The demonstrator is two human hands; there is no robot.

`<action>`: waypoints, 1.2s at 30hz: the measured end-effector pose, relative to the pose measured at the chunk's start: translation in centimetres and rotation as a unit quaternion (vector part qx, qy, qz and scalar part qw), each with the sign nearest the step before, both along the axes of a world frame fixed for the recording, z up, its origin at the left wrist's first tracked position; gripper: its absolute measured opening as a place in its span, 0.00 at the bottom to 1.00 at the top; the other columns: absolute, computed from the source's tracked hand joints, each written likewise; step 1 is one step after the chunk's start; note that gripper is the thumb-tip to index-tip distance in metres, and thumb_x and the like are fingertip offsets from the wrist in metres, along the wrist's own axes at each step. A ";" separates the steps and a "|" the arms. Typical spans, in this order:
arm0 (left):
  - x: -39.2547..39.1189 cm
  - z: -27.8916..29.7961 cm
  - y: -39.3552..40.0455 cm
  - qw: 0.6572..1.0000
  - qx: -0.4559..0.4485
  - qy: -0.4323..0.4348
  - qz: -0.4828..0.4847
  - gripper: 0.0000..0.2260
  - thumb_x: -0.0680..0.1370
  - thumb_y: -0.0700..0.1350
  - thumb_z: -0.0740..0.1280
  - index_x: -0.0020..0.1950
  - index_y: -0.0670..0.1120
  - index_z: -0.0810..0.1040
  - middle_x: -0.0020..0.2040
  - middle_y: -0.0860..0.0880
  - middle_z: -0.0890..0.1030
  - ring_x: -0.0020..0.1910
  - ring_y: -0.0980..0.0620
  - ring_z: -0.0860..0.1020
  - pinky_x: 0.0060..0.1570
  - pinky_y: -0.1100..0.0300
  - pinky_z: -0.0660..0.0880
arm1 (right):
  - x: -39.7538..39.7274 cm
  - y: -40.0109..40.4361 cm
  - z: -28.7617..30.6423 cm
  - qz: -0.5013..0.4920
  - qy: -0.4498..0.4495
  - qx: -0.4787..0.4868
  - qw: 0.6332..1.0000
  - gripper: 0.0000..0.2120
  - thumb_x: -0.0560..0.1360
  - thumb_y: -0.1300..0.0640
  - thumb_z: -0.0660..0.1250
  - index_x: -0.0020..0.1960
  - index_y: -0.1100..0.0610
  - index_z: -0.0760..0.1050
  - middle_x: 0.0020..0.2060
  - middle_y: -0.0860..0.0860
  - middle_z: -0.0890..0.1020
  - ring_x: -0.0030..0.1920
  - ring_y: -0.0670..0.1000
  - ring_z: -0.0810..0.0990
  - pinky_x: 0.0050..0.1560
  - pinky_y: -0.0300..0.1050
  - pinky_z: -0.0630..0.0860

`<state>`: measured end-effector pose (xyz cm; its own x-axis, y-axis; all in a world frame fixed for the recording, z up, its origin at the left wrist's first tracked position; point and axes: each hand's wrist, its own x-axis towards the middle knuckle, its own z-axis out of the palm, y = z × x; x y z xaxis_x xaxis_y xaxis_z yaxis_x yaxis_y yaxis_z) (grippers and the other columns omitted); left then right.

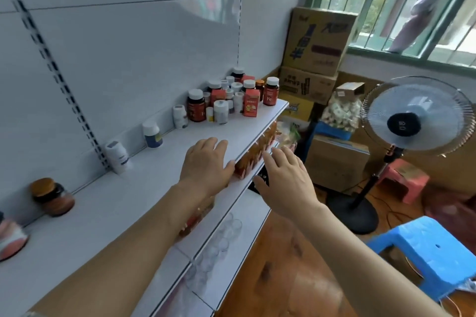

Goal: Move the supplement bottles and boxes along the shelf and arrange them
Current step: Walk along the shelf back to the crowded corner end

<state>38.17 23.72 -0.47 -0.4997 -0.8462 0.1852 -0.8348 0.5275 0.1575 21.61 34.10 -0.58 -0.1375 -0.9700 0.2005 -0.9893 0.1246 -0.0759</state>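
Fingers spread and empty, left hand (206, 162) and right hand (286, 183) reach mid-frame toward clustered brown-and-white supplement bottles (231, 98); gripping one comes next.

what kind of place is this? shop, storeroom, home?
Probably a small shop's stock room. A white slotted retail shelf holds a cluster of supplement bottles and boxes, stacked cardboard cartons fill the corner by a barred window, and a standing fan is alongside.
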 end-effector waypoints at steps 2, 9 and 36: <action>-2.0 -0.3 -2.1 1.000 0.017 0.002 0.026 0.25 0.81 0.56 0.58 0.76 0.47 0.64 0.73 0.47 0.68 0.72 0.46 0.65 0.69 0.52 0.63 | -2.7 -2.8 0.1 0.030 -0.007 0.007 1.000 0.30 0.80 0.40 0.57 0.77 0.53 0.59 0.75 0.53 0.64 0.78 0.57 0.55 0.77 0.56 0.55; -5.2 -1.0 -9.0 0.991 0.055 0.017 0.117 0.22 0.82 0.51 0.56 0.75 0.46 0.64 0.74 0.46 0.67 0.71 0.45 0.65 0.68 0.51 0.65 | -7.7 -13.8 0.1 0.135 -0.005 0.018 0.991 0.29 0.80 0.43 0.59 0.75 0.56 0.61 0.73 0.55 0.67 0.75 0.58 0.58 0.75 0.55 0.60; -9.6 -8.0 -29.3 0.980 0.041 0.048 0.190 0.11 0.75 0.39 0.65 0.57 0.44 0.74 0.54 0.46 0.71 0.46 0.42 0.74 0.36 0.47 0.75 | -10.4 -39.9 -5.4 0.315 -0.098 -0.004 0.944 0.15 0.75 0.47 0.69 0.54 0.57 0.75 0.44 0.55 0.79 0.39 0.57 0.77 0.34 0.44 0.66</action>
<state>28.61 -5.57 -8.50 -0.1296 -0.9817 0.1393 -0.9475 0.1640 0.2746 11.23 -5.78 -5.97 0.4308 -0.8704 0.2385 -0.8335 -0.4851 -0.2646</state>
